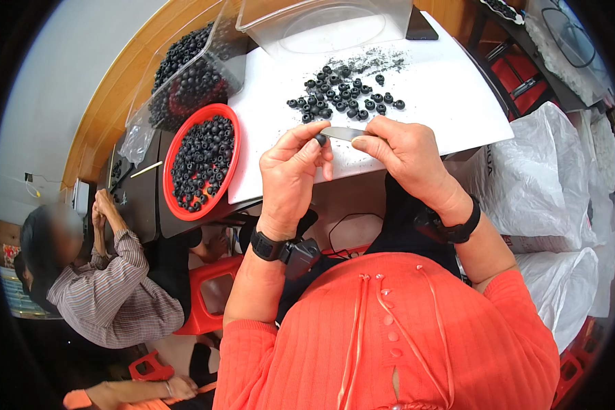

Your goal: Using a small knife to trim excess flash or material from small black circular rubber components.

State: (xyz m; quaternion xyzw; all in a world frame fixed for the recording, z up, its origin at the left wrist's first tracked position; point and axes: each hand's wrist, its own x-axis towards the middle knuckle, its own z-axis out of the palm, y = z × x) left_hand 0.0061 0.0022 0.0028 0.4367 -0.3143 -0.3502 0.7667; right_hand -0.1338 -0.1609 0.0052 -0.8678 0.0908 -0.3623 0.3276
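Between the thumb and fingers of my left hand (290, 167) is a small round black part (320, 139). My right hand (403, 150) pinches a short metal blade (345, 133), its handle mostly hidden in my grip. The blade's tip lies against or just beside the black part; which of the two I cannot tell. Beyond my hands, on the white board (424, 75), lie several loose black parts (352, 92), some showing a hole in the top. Dark crumbs (372, 61) are scattered behind them.
A red bowl (236, 143) of black parts stands left of the board. Behind it is a clear bin (236, 68) filled with more. Another clear bin (321, 31) and a dark flat object (421, 26) sit at the back. White sacks (526, 178) stand right; a seated person (116, 287) works left.
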